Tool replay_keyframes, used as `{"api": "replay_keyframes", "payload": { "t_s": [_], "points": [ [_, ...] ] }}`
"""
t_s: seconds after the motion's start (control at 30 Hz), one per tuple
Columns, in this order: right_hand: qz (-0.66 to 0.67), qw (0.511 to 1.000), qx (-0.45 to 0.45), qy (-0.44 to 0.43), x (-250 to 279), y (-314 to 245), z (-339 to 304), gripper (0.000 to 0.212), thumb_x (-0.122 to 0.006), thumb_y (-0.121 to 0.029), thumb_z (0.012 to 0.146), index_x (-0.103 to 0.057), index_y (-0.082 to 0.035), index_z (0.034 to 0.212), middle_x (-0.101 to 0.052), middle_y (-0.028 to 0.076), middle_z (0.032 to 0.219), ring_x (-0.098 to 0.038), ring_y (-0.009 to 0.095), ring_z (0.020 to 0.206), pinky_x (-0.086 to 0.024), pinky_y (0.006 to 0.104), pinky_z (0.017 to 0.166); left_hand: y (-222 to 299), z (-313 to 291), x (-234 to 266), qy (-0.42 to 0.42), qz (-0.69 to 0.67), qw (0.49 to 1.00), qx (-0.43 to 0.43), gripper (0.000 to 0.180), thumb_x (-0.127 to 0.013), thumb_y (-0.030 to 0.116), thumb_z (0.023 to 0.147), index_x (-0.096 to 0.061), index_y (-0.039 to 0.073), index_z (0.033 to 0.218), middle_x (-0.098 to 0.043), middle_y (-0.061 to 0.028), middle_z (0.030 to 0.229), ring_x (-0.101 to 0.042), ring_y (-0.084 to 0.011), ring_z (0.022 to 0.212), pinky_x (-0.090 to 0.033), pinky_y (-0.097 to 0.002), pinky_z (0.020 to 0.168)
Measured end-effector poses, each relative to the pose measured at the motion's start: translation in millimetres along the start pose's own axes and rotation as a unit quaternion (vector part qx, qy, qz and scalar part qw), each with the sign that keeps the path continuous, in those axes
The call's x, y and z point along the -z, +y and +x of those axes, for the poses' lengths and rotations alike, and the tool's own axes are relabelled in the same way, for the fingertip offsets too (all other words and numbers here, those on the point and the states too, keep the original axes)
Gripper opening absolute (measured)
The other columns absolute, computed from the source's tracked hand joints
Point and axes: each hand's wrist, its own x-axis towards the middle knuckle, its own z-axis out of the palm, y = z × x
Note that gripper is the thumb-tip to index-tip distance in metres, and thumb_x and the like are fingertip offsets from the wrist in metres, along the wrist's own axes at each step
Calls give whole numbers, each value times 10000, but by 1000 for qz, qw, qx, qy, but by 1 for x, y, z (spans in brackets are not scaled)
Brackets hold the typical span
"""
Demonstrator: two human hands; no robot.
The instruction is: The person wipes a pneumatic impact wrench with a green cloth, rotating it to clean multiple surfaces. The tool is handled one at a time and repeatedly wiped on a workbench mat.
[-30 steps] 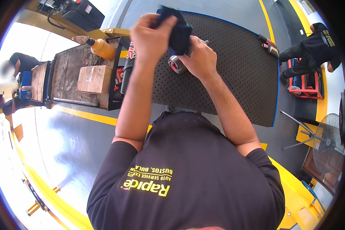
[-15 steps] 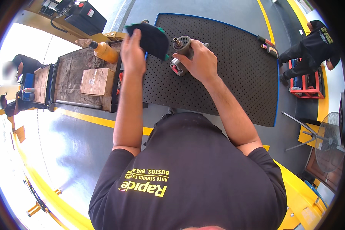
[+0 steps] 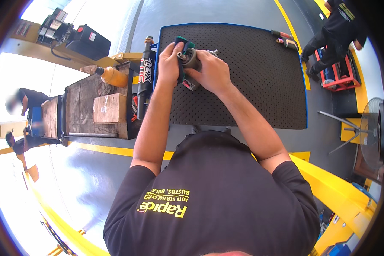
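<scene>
Over the left end of a black perforated work surface (image 3: 247, 81) with a blue edge, my two hands are close together. A dark cloth with a green edge (image 3: 180, 76) is gripped in my left hand (image 3: 169, 66) and pressed against the side of a grey metal part (image 3: 192, 61). That part looks like a small motor: a round housing with a short shaft (image 3: 181, 56) standing out of it and a smaller red-marked section below. My right hand (image 3: 213, 72) holds it from the right, fingers wrapped over the housing. The cloth hides part of the housing's left side.
A black cylinder (image 3: 145, 79) stands left of the work surface. Beyond it, a worn bench (image 3: 79, 100) carries a cardboard box (image 3: 110, 108) and an orange bottle (image 3: 114, 77). Two tubes (image 3: 288, 43) lie at the far right corner. Co-workers, a red rack (image 3: 343, 81) and a fan (image 3: 371, 132) are around.
My left hand has brought the cloth rightward and down onto the grey metal part. The cloth, spread out before, is now bunched. My right hand keeps its hold.
</scene>
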Motion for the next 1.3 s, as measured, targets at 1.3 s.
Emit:
{"api": "replay_keyframes", "payload": {
  "t_s": [1.3],
  "points": [
    [-22, 1000, -13, -8, -50, -8, 38, 532, -821, -457, 855, -715, -90, 1224, -736, 57, 1029, -734, 225, 1025, -599, 389, 868, 81, -10, 71, 83, 222, 968, -88, 379, -492, 237, 1108, -502, 76, 1451, -650, -160, 1347, -668, -283, 1213, -551, -425, 1037]
  ]
}}
